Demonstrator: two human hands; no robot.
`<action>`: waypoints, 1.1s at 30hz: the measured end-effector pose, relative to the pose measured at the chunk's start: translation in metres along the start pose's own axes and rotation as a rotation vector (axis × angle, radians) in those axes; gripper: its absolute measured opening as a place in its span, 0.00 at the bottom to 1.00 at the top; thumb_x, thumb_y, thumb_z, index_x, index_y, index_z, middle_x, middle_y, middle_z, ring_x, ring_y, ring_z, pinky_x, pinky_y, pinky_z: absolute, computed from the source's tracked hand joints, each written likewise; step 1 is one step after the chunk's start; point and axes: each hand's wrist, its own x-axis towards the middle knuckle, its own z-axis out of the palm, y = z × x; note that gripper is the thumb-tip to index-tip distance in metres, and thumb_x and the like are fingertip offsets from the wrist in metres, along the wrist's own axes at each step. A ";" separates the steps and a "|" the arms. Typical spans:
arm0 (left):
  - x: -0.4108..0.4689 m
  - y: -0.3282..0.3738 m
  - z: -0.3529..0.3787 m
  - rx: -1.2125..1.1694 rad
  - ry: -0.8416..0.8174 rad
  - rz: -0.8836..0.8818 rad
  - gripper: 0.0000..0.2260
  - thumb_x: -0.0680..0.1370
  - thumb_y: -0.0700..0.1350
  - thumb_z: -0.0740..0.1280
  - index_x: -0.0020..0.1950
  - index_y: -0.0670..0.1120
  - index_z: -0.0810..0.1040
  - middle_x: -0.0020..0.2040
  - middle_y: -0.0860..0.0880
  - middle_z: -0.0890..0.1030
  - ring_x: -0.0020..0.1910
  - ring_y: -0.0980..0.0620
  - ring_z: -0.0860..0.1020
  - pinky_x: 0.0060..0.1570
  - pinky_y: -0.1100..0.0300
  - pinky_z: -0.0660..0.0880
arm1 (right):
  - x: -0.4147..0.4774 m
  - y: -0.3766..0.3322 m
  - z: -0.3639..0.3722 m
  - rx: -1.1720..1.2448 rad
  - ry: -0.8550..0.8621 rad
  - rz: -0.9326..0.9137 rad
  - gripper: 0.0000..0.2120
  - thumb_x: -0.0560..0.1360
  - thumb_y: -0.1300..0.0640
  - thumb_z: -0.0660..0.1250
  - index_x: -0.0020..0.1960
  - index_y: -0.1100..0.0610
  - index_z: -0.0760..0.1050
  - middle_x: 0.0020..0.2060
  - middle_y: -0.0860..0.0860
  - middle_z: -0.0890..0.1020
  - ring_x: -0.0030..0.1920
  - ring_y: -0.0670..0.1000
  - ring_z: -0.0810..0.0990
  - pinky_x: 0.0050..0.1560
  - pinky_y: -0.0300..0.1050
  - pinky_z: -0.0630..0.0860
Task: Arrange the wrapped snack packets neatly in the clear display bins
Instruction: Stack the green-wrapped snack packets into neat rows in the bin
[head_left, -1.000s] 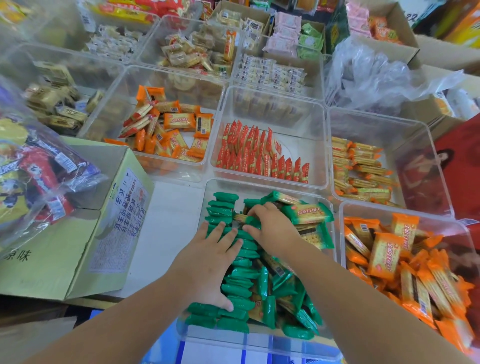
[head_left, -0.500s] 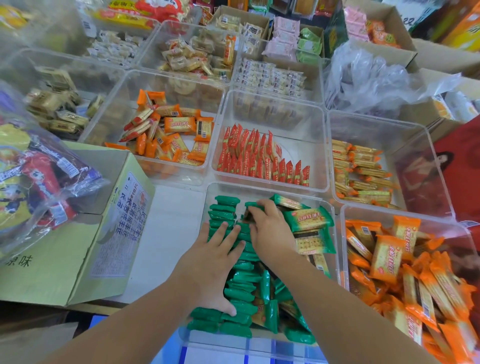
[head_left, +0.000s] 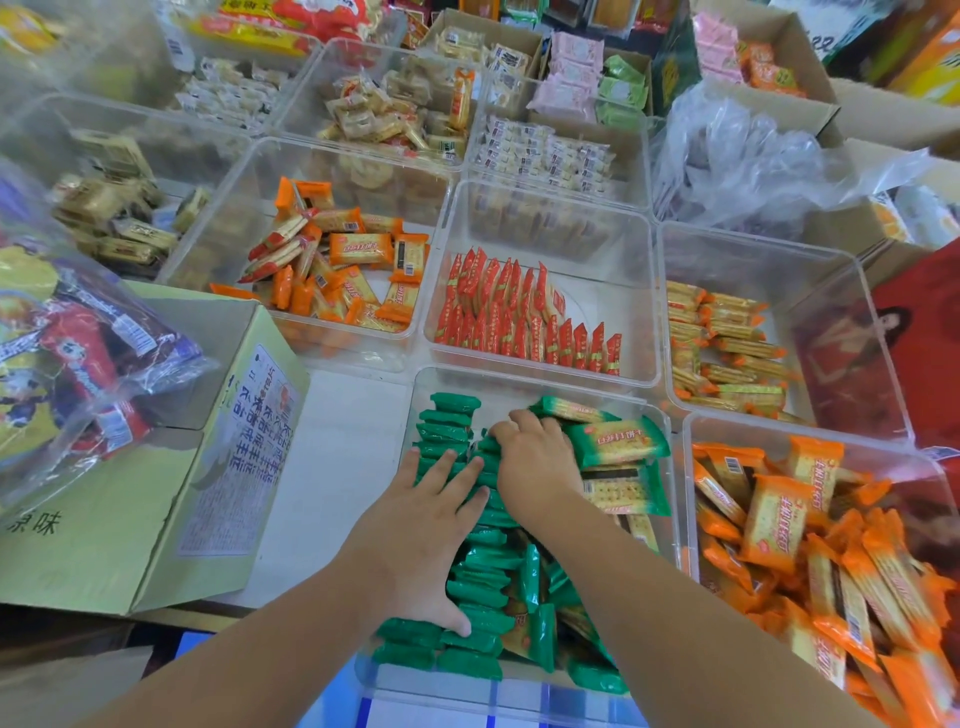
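Green row part-stood in the near bin, and one slip could topple it.

The green packets (head_left: 478, 582) stand on edge in a row down the left side of the near bin (head_left: 519, 376). The left grip (head_left: 421, 540) lies released and flat on the row, fingers straight. The right grip (head_left: 537, 462) curls its fingers over a few packets at the far end, grasping them. A loose heap (head_left: 618, 441) lies flat just beside the row, on the right. Lifting either grip unevenly would probably let the slick wrappers fan over, or let the heap slide into the row. Pressing hard might crush the contents.
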 end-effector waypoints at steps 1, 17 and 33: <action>0.000 0.000 0.000 -0.004 0.004 -0.001 0.62 0.60 0.83 0.58 0.82 0.48 0.41 0.82 0.45 0.38 0.80 0.39 0.40 0.71 0.35 0.30 | 0.000 -0.003 0.000 0.085 -0.045 0.007 0.27 0.75 0.63 0.66 0.73 0.52 0.68 0.71 0.52 0.68 0.67 0.57 0.69 0.66 0.52 0.70; 0.000 -0.003 0.003 -0.022 -0.024 0.015 0.62 0.60 0.83 0.56 0.82 0.49 0.39 0.81 0.46 0.34 0.80 0.40 0.37 0.73 0.35 0.32 | -0.042 0.067 -0.067 -0.191 0.175 0.058 0.20 0.77 0.40 0.64 0.66 0.46 0.76 0.62 0.47 0.78 0.64 0.54 0.72 0.65 0.54 0.70; 0.014 0.007 -0.042 -0.343 0.316 -0.030 0.33 0.79 0.67 0.54 0.79 0.50 0.64 0.78 0.48 0.66 0.72 0.46 0.68 0.71 0.46 0.67 | -0.048 0.096 -0.056 -0.046 0.093 0.001 0.21 0.79 0.41 0.62 0.69 0.48 0.72 0.60 0.49 0.73 0.60 0.52 0.73 0.59 0.48 0.72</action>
